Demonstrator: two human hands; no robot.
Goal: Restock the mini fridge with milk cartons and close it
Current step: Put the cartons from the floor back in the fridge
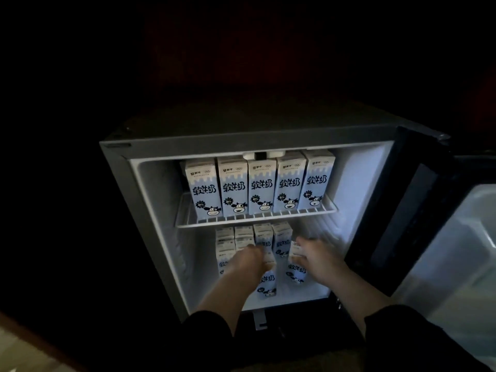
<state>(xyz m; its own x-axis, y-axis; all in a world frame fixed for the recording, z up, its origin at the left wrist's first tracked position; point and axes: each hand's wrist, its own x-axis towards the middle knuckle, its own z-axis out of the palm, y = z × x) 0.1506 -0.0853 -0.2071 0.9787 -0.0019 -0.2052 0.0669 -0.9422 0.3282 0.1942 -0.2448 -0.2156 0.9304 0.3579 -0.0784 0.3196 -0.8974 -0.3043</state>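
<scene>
The mini fridge is found open, its door swung wide to the right, and stocking of the lower compartment is judged to be the step in hand. Five milk cartons are stood upright in a row along the front edge of the upper shelf, touching side to side. On the fridge floor, a block of further cartons is packed toward the back left corner. Two more cartons are held in front of and beside that block: the left-hand carton near the middle of the floor's front edge, and the right-hand carton just to its right, with bare floor toward the right wall. For the step to be done well, each carton should be kept upright, slid back until it touches the row behind, and aligned face-forward, so that nothing overhangs the front edge where the door seal could be fouled. The left hand is reached in palm down, its fingers curled over the top of its carton and gripping it. The right hand is wrapped round the upper right side of its carton, though blur prevents the fingertips being made out exactly. Both forearms are extended forward and downward from dark sleeves. The door is not yet closed.
</scene>
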